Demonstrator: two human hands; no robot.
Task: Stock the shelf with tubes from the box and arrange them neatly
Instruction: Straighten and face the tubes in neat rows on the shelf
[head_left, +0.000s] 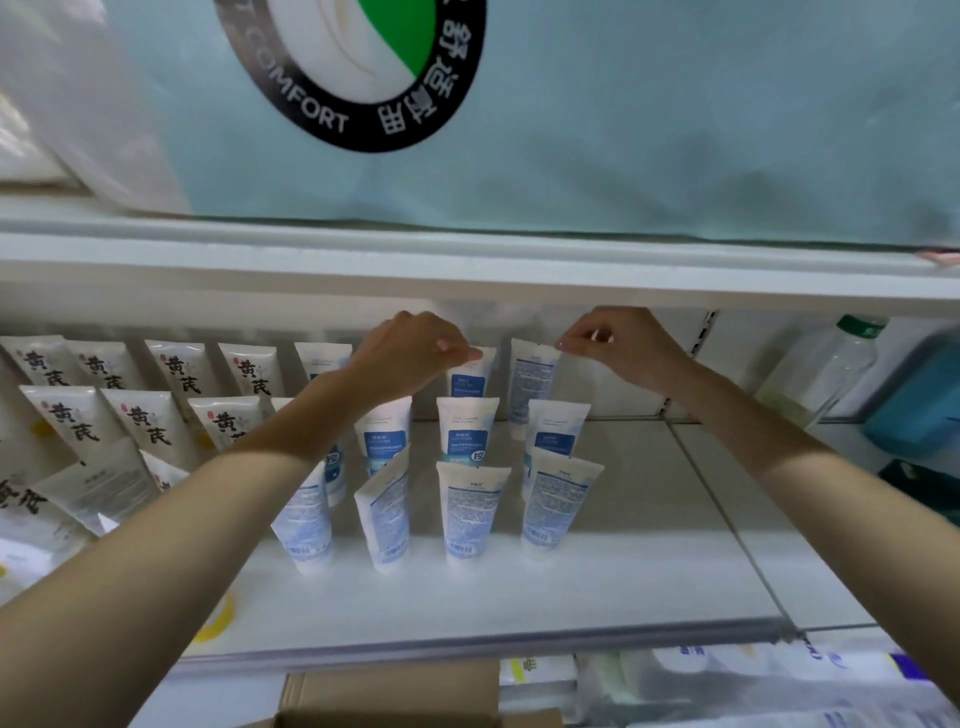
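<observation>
Left hand (410, 353) pinches half-hidden rear tube (470, 376); right hand (623, 348) pinches next tube (530, 384).

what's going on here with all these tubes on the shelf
A person is stocking a white shelf with blue-and-white tubes. The left hand pinches the top of one back-row tube, and the right hand pinches the neighbouring tube. Other blue tubes stand cap-down in rows in front, some showing their backs. On the left are cream tubes, and a cardboard box sits below the shelf.
</observation>
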